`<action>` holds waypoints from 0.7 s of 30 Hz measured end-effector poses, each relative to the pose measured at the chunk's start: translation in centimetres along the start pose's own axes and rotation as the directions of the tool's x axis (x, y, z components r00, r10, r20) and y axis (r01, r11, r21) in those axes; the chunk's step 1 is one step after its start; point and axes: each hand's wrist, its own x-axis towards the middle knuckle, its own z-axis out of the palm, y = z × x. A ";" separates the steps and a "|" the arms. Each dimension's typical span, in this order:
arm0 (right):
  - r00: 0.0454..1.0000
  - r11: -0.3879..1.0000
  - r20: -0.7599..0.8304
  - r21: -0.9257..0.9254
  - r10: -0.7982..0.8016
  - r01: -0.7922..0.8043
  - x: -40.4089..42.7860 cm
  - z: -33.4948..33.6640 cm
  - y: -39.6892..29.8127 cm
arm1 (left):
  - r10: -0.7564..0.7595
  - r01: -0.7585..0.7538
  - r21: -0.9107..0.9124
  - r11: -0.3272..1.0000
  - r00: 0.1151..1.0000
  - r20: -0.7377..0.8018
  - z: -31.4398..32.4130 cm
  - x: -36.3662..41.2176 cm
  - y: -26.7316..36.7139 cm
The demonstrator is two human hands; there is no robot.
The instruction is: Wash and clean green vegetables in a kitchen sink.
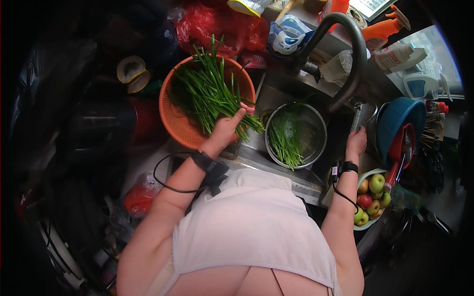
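Observation:
My left hand [227, 127] is closed around a large bunch of long green leaves [207, 88], which look like garlic chives, over an orange plastic colander [168, 122]. Beside it in the sink, a round metal bowl [323, 142] holds more of the same greens [285, 137] in water. My right hand [357, 140] is at the near end of a grey, flat-sided object [359, 114] right of the bowl; its fingers are partly hidden, so I cannot tell whether it grips it. A dark curved faucet [355, 44] arches over the sink's far side.
Apples fill a pale basket [370, 172] near my right forearm. Behind it stand a blue plastic basin [401, 111] and a red-handled utensil [394, 172]. An orange spray bottle [381, 33], white bottles [394, 55] and a wipes pack [289, 35] line the back. Red plastic bags [207, 27] lie beyond the colander.

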 end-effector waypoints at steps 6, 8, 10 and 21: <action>0.999 0.999 -0.032 0.045 0.021 -0.019 0.4 0.6 -0.1 | 0.040 -0.038 0.043 0.998 0.998 -0.039 -1.5 -0.5 0.2; 0.996 0.995 -0.027 0.070 0.079 -0.077 0.5 0.2 -0.5 | 0.045 -0.042 0.041 0.998 0.997 -0.057 -1.7 -0.7 0.3; 0.994 0.999 -0.103 0.022 0.046 -0.044 0.5 0.6 -0.6 | 0.040 -0.037 0.034 0.999 0.996 -0.074 -2.0 -1.0 0.2; 0.998 0.994 -0.067 0.110 0.021 -0.013 -0.9 0.4 -2.5 | 0.084 -0.081 0.026 0.996 0.988 -0.132 -3.8 -1.2 -0.1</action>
